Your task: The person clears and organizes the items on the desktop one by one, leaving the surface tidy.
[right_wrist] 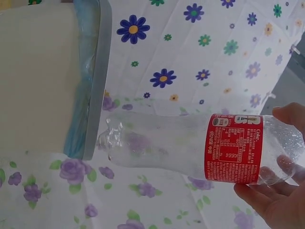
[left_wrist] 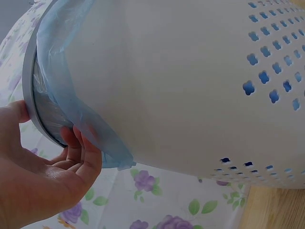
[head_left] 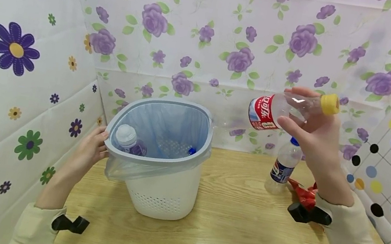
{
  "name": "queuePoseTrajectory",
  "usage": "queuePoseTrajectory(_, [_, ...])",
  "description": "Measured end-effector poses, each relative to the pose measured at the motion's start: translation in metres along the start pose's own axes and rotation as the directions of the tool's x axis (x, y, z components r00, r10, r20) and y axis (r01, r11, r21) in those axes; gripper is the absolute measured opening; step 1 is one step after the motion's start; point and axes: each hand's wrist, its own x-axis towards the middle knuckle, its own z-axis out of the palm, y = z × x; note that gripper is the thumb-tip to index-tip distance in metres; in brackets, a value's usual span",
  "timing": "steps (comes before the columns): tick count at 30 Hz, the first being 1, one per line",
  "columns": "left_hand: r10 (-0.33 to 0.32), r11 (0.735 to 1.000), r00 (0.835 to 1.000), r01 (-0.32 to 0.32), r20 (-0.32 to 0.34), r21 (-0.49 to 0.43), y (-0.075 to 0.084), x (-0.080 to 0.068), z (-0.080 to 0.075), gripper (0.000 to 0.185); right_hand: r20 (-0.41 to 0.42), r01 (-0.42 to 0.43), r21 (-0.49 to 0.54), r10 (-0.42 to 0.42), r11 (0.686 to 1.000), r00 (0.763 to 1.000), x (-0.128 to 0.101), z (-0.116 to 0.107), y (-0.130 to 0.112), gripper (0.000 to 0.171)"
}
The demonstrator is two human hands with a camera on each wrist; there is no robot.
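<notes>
My right hand (head_left: 319, 142) grips a clear plastic cola bottle (head_left: 263, 112) with a red label and a yellow cap. The bottle lies nearly level in the air, cap end to the right, its base close to the right rim of a white trash bin (head_left: 174, 188). That bin has a grey-blue rim and a blue liner bag (left_wrist: 78, 93) folded over its edge. At the bin's left side my left hand (head_left: 91, 146) pinches the rim, thumb and fingers on either side. Inside lie a bottle with a white cap (head_left: 126, 135) and a blue cap (head_left: 192, 151).
Another clear bottle (head_left: 282, 166) with a blue cap and dark label stands on the wooden table (head_left: 233, 224), partly behind my right arm. Beside it lies a crumpled red wrapper (head_left: 304, 194), partly hidden. Flowered and dotted sheets (head_left: 202, 51) enclose the table's back and sides.
</notes>
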Motion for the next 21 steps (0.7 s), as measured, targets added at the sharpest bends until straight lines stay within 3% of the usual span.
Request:
queuePoseTrajectory(6, [-0.006,1.000,1.000,0.006,-0.001,0.005,0.000,0.000,-0.001,0.031,0.041,0.033,0.049,-0.035,0.998,0.999,0.006,0.014,0.003,0.054])
queuePoseTrajectory(13, [-0.016,1.000,1.000,0.016,-0.009,-0.001,0.000,0.001,-0.001,0.030,0.126,-0.006,-0.026,0.009,1.000,0.992,0.008,0.033,0.003,0.053])
queuePoseTrajectory(18, [-0.008,1.000,1.000,0.008,0.001,0.016,-0.001,0.000,-0.003,0.033,0.239,-0.069,-0.129,0.099,0.989,0.966,0.010,0.047,0.012,0.056])
queuePoseTrajectory(21, [-0.012,1.000,1.000,0.012,-0.003,0.010,-0.002,0.001,-0.002,0.031,0.330,-0.083,-0.206,0.149,0.975,0.932,0.010,0.055,0.020,0.060])
